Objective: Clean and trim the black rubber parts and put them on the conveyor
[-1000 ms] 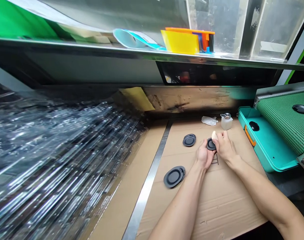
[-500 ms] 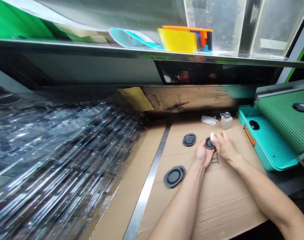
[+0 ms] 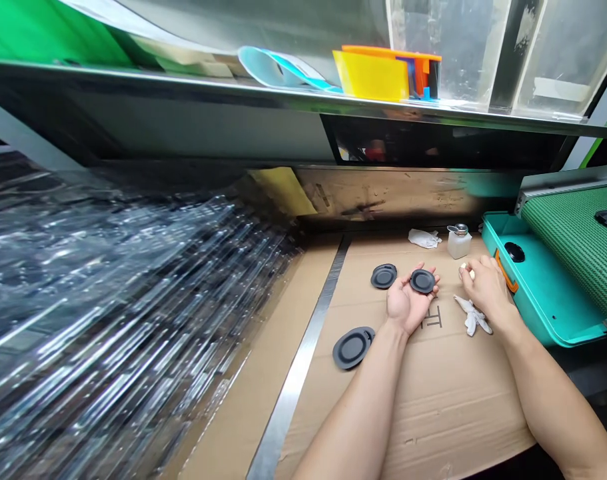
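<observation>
My left hand [image 3: 406, 303] lies palm up on the cardboard sheet [image 3: 433, 393] and holds a small black round disc [image 3: 422, 281] in its fingers. My right hand [image 3: 486, 288] rests to the right of it, fingers curled round a small pale object [image 3: 464, 269] at the fingertips. A crumpled white cloth [image 3: 472, 317] lies on the cardboard just beneath the right hand. Two more black discs lie on the cardboard, one [image 3: 384, 275] left of the held disc and a larger one [image 3: 353, 347] nearer me.
A small clear dispenser bottle [image 3: 458, 241] and a white wad [image 3: 424, 237] stand at the back. A teal tray [image 3: 538, 287] with a black disc [image 3: 514, 251] adjoins a green belt [image 3: 578, 237] on the right. Stacked clear plastic trays [image 3: 108, 313] fill the left. A metal shelf [image 3: 303, 100] overhangs.
My right hand has drawn away from the disc to the right, with the pale object. The white cloth now lies on the cardboard. My left hand still holds the disc.
</observation>
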Motion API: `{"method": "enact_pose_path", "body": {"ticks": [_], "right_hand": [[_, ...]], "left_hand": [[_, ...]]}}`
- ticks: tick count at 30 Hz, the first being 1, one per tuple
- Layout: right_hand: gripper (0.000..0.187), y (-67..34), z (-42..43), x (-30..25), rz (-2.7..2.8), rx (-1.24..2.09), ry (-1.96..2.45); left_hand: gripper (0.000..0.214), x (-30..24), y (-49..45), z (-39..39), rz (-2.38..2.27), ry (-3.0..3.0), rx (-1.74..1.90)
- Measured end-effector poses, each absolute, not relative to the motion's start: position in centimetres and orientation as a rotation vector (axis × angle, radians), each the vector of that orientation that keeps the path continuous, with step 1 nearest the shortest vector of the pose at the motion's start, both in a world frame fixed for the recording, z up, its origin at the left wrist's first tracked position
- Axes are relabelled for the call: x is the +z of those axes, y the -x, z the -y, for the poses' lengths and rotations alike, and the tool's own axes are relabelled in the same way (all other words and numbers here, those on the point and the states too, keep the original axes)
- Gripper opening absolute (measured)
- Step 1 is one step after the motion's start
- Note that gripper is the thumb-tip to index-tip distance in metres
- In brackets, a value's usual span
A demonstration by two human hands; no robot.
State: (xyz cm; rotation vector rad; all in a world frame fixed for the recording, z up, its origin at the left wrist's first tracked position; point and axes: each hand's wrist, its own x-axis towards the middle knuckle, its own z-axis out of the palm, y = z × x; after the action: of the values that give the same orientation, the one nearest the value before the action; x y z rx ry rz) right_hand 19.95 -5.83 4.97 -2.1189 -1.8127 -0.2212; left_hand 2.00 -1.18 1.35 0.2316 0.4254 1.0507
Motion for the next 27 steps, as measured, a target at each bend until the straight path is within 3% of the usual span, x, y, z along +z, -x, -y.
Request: {"method": "enact_pose_path", "body": {"ticks": [3,6,9,19,27], "right_hand": [[0.031,-19.7,7.0,6.2,2.02,0.142,2.176],[0.021,-20.0,7.2,6.0,2.192,0.341,2.163],[0.01,-20.2,6.7,5.6,2.181,0.32,1.992],[0.019,-18.9,5.9,5.1,1.959,0.199,1.602],[0.023,-18.1,5.9,5.2,2.028,0.173,1.592]], "left_hand": [[0.028,1.6,-1.8,1.1,-0.448,-0.16,1.018],[0.037,1.9,-1.6,0.9,-0.489,-0.097,0.994],[0.047,2.0,-1.5,0.9,-0.553,-0.089,0.958],[0.056,1.4,-2.1,1.6,-0.6,-0.208,0.894],[0.051,1.8,-2.7,2.4,-0.645,-0.355,0.82]]}}
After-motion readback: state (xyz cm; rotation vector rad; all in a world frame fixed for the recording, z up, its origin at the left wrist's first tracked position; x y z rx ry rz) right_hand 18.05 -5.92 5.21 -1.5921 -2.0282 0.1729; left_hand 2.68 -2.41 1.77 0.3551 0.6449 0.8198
